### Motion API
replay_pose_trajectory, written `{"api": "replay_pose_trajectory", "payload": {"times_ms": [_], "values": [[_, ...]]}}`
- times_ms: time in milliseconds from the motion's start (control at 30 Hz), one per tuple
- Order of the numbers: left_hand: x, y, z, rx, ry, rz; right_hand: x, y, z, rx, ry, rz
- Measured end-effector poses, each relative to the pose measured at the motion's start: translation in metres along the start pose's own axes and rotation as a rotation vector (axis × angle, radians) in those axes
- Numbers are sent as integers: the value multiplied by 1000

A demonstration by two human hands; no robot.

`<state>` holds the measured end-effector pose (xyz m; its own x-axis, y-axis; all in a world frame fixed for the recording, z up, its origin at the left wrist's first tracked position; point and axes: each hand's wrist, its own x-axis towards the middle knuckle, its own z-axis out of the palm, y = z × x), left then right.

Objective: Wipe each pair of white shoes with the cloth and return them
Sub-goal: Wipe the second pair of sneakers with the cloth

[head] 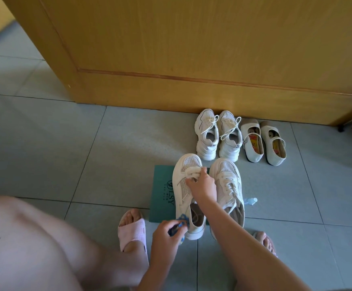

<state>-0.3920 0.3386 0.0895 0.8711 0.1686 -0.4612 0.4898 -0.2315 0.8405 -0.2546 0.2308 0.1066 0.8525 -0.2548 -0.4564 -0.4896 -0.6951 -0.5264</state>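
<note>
A pair of white mesh sneakers stands on a teal card [162, 194] on the floor. My right hand [202, 185] grips the laces of the left sneaker [183, 181]. My left hand [166, 236] holds a blue cloth [181, 223] against that sneaker's heel. The right sneaker [227, 181] stands beside it, partly covered by my right forearm. Farther back, by the door, stand a pair of chunky white sneakers [217, 135] and a pair of white strap shoes [263, 141].
A wooden door [192, 59] closes off the back. The floor is grey tile [45, 143]. My feet in pink slippers [133, 234] flank the near shoes, and my knee fills the lower left. A small clear bottle [250, 201] lies right of the sneakers.
</note>
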Motion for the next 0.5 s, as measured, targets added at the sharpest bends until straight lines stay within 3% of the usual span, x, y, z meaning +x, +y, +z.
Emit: {"api": "replay_pose_trajectory", "payload": {"times_ms": [167, 267, 400, 500], "values": [[-3, 3, -9, 46, -137, -3, -2, 2, -3, -5, 0, 2], [4, 10, -21, -27, -63, -80, -4, 0, -8, 3, -35, 8], [25, 18, -39, -125, 185, -131, -11, 0, -21, 13, -122, 27], [48, 23, -39, -128, 110, -128, -22, 8, -31, 36, -176, 3]]}}
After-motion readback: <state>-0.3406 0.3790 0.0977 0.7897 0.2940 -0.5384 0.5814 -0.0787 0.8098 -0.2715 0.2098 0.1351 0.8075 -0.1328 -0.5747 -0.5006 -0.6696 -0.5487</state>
